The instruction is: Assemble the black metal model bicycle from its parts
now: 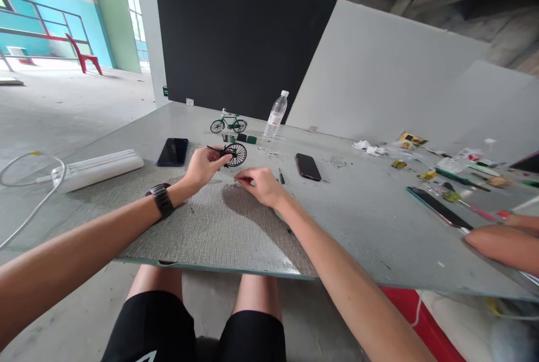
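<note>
In the head view, we find the left hand point(202, 168) gripping a black part at the wheel point(237, 155), which lies just beyond its fingertips, raised over the surface point(202, 227). We note the part's long axis running crosswise, wheel end toward the right. The right hand point(261, 187) sits apart, lower and nearer us; its fingertips bunch, but we cannot tell whether they grip anything.

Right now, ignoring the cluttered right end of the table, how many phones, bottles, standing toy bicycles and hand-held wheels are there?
Phones: 2
Bottle: 1
Standing toy bicycle: 1
Black wheel, held in the left hand: 1
Total: 5
</note>
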Tool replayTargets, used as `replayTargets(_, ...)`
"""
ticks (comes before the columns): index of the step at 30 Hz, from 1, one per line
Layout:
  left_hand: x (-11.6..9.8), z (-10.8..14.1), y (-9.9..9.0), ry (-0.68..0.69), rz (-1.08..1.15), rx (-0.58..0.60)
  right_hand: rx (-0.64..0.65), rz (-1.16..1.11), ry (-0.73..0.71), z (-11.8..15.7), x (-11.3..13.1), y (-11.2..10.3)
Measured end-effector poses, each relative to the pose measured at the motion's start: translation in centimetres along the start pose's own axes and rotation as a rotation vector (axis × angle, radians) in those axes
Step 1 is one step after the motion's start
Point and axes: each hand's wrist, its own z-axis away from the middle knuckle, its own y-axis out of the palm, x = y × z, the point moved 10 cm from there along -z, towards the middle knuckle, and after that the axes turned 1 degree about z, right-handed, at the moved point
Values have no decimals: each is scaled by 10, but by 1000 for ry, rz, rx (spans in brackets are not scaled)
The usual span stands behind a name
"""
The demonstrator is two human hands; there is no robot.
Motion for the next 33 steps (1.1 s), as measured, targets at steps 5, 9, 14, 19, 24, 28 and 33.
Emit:
replayTargets(5,-1,0,1,5,0,14,89,113,-61,1,9,6)
replayTargets(9,-3,0,1,-6,13,2,133,191,-74,2,13,12)
replayTargets(14,-1,0,0,-24,15,-9,120,235,-76,2,12,12)
replayTargets(19,0,0,0,-23,18,-9,166,321,-134,1,17,20)
replayTargets(24,-3,0,-1,-10,-21,-14,169,346,-147,0,18,24)
replayTargets(28,-3,-1,0,7,-21,-9,172,370,-141,0,17,25)
replayTargets(33,-2,-1,1,17,-22,-1,181,422,-137,0,17,26)
